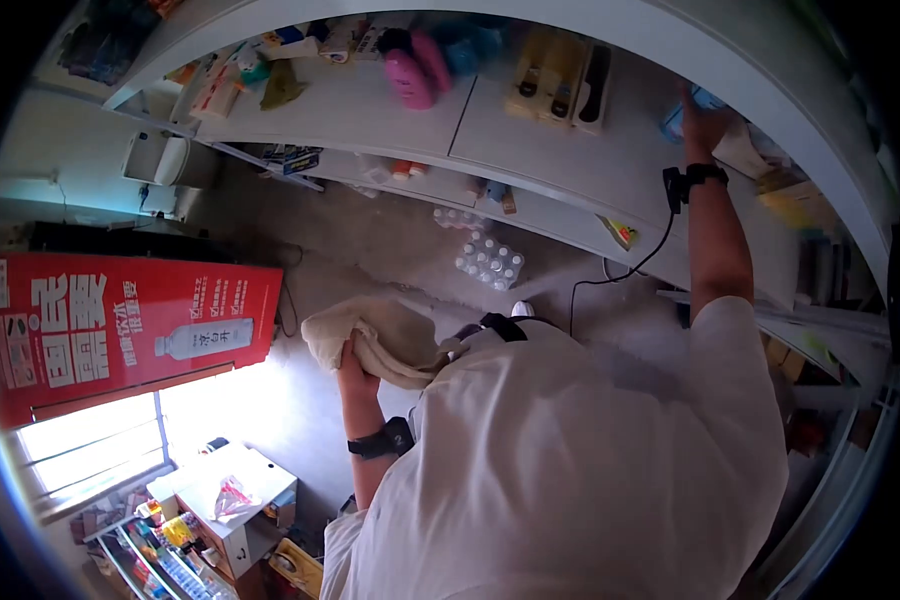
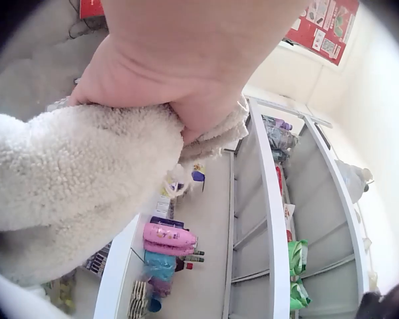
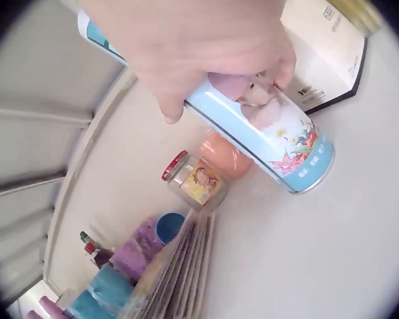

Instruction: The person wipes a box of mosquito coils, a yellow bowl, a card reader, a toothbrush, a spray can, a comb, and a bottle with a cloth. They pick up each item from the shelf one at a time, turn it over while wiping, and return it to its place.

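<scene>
A light blue spray can (image 3: 279, 143) with a floral print is gripped by my right hand (image 3: 193, 46), its lower end close to the white shelf surface (image 3: 272, 246). In the head view my right hand (image 1: 707, 125) reaches onto the shelf at the upper right, around the blue can (image 1: 673, 124). My left hand (image 1: 355, 368) holds a bunched beige cloth (image 1: 385, 340) in front of the body. Seen from the left wrist, the fluffy cloth (image 2: 80, 179) hangs from my left hand (image 2: 166, 73), whose fingertips are mostly hidden in it.
A glass jar with a red lid (image 3: 198, 183), an orange item (image 3: 226, 154) and a white box (image 3: 322, 53) stand near the can. Pink bottles (image 1: 410, 80) and yellowish packs (image 1: 548, 78) are further left on the shelf. Bottle packs (image 1: 489, 262) lie on the floor.
</scene>
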Demonstrator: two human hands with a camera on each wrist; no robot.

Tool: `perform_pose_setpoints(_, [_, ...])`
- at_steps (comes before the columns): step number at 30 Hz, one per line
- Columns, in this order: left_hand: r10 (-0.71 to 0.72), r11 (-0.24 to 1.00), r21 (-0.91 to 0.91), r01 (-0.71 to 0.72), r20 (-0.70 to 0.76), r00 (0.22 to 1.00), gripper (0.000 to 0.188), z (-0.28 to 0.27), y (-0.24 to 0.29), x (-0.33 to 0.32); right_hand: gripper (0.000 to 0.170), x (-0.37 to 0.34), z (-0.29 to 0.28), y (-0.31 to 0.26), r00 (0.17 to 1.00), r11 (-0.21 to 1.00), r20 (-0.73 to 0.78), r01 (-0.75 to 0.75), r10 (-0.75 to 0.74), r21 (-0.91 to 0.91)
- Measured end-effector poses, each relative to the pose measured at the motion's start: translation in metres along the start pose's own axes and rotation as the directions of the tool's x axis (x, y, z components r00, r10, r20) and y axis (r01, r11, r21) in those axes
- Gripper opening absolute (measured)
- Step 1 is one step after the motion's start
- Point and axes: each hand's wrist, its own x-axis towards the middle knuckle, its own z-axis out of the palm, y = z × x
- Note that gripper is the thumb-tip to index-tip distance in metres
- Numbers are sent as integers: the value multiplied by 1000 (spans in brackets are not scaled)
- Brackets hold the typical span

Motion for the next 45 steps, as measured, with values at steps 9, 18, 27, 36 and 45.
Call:
perform_pose_setpoints(9, [-29,1000,6,28,79,996,42,16,19,59,82,-66,16,37,831,800,-85,-493,549,343])
perform_pose_setpoints(18, [-73,994,87,65,98,992,40,7,115,155,71,-148,85,-57,850,790,301,-197,433,-580])
perform_pose_setpoints(27, [-88,989,124,77,81,993,41,-50,215,232,34,-123,55,-82,860,664,231,-154,455,-732])
perform_pose_setpoints(36, [-327,894,370,253,153,932,44,2,221,269,20,-234,4,-203,916,897,32,-383,399,-222])
perform_pose_setpoints(45, [-576,815,508,278,761,298,74,132,157,229,54,-227,-90,-448,685,936,705,341,-184,-86])
